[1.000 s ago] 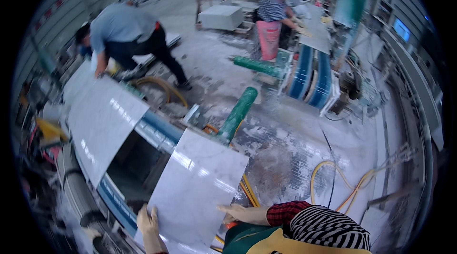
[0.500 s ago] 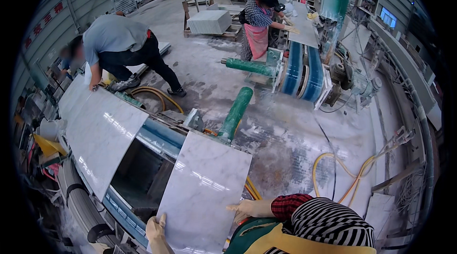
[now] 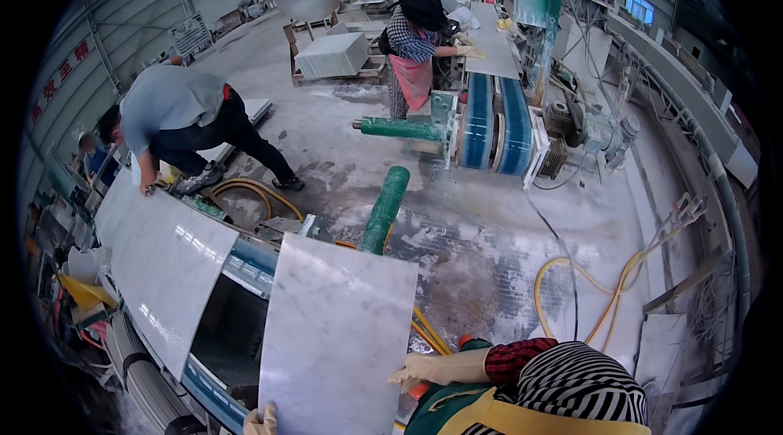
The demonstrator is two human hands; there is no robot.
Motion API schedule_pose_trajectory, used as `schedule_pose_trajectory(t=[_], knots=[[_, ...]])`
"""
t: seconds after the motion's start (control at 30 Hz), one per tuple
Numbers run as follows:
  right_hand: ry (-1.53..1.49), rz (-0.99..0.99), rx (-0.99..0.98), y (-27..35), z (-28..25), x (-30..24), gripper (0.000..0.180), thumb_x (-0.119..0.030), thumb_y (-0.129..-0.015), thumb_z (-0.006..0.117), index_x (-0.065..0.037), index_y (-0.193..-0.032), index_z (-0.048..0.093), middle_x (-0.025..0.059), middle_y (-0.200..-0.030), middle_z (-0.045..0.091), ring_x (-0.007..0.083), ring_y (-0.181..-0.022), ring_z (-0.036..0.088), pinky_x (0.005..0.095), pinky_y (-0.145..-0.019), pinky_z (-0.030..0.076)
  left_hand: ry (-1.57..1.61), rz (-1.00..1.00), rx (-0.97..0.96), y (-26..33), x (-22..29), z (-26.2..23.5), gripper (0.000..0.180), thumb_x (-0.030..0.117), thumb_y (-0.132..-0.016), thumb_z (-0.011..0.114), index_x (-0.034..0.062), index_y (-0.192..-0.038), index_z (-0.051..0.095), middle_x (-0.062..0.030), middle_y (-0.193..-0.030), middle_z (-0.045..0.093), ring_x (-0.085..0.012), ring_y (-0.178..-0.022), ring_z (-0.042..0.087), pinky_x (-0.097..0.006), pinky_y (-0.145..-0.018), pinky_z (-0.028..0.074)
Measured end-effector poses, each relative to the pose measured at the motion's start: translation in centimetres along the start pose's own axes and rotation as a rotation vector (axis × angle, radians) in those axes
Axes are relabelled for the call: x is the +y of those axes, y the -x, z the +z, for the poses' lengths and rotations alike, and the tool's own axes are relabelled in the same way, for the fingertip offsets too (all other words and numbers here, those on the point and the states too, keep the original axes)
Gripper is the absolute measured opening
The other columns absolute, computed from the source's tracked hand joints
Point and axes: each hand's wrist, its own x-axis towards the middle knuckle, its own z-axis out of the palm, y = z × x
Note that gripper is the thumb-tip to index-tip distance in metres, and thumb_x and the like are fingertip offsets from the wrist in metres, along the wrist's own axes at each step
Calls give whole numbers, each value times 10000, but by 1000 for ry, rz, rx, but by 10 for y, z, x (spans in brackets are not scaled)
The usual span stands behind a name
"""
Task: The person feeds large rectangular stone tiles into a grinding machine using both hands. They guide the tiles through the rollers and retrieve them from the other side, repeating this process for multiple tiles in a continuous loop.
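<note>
Both gloved hands — left [image 3: 261,420], right [image 3: 418,370] — on marble slab [image 3: 338,337].

A stone-cutting workshop: marble slabs [image 3: 163,272] on conveyor lines [image 3: 493,121], wet dusty concrete floor [image 3: 489,247], hoses [image 3: 587,296].

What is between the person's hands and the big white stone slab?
Nothing visible. The right hand, in a pale glove, rests on the right edge of the white marble slab, and the left hand touches its bottom-left corner. Both gloves sit directly against the stone.
</note>
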Motion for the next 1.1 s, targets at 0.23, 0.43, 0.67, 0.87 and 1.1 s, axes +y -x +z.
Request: schedule_pose_trajectory(t=[0.23,0.43,0.67,0.87,1.1], knots=[[-286,-369,168,123,-83,-92,333,-272,-989,768,30,-1129,748,90,-1000,751,179,-964,730,287,-860,565,-69,109,88,-54,110,39,464,467,-995,687,15,-1048,772,-152,-811,707,-224,-709,597,-419,-653,478],[-437,-905,281,153,-250,-93,312,-241,-970,783,5,-1157,743,91,-1102,744,171,-932,681,291,-804,518,361,218,-42,-97,299,146,539,481,-931,782,-50,-870,710,-53,-706,626,-132,-660,527,-331,-595,420],[-795,-711,860,195,-469,-104,345,-191,-953,756,-6,-1238,694,100,-1090,743,208,-1000,704,360,-881,572,140,202,-203,-146,502,334,668,575,-1020,545,-49,-1102,770,-153,-929,787,-250,-906,726,-389,-850,531],[-857,-692,1101,260,-609,-88,379,-200,-934,780,0,-1243,688,103,-1104,745,209,-963,706,358,-876,567,321,176,-375,-127,595,471,594,549,-1063,571,0,-1098,794,-73,-960,788,-171,-904,693,-341,-833,533],[-798,-396,1204,263,-683,-33,779,-466,-875,799,31,-1435,582,217,-1375,659,337,-1272,610,458,-1064,480,291,137,-531,-131,637,544,637,594,-1050,555,11,-1140,795,-55,-991,789,-150,-899,683,-325,-831,523]])
